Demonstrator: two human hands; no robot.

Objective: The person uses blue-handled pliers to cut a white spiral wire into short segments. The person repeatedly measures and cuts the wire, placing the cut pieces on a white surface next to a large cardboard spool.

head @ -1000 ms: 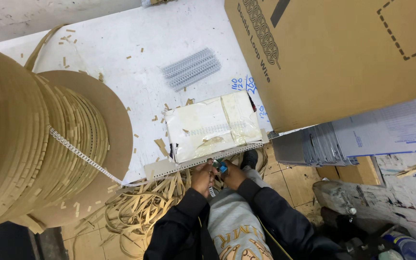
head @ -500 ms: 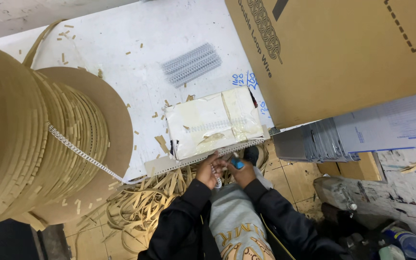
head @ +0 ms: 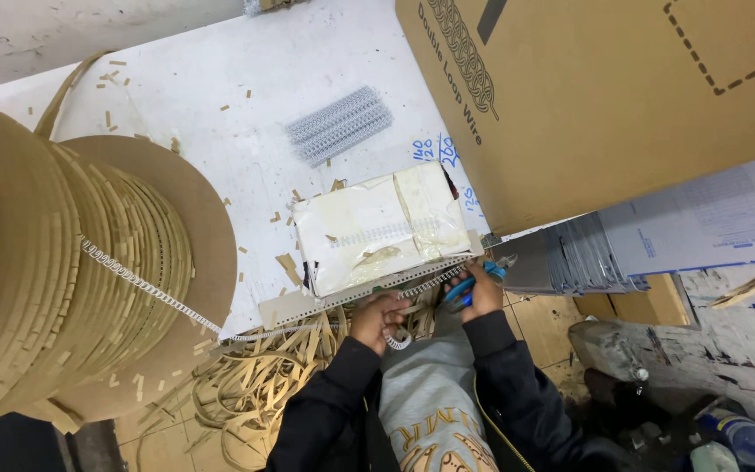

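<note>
Head view, looking down past black sleeves and a grey lap to the near edge of a white bench [head: 220,105].

Left hand [head: 376,316]: fingers curled shut, pinching a strand of white looped binding wire [head: 146,288] at the bench edge; a short curl of it hangs below the knuckles. Wire running taut from the hand leftward and up to a large cardboard spool [head: 54,262] wound with tan paper strip, at the left of the bench.

Right hand [head: 481,293]: closed around the blue handles of small cutting pliers [head: 474,281], tip pointing right, just beside the bench edge and close to the left hand.

Directly above both hands: a taped, stained white block [head: 377,227] on the bench, a perforated grey strip [head: 342,297] along its near side, wire lying against that strip.

Farther back on the bench: a small stack of cut wire combs [head: 339,124], well apart from the hands; scattered tan paper chips around it.

Right: a large brown cardboard box [head: 613,96], with stacked grey sheets [head: 570,262] beneath its lower edge.

Below the bench edge, left of the lap: a tangled heap of tan paper strips [head: 255,385] on the floor.
</note>
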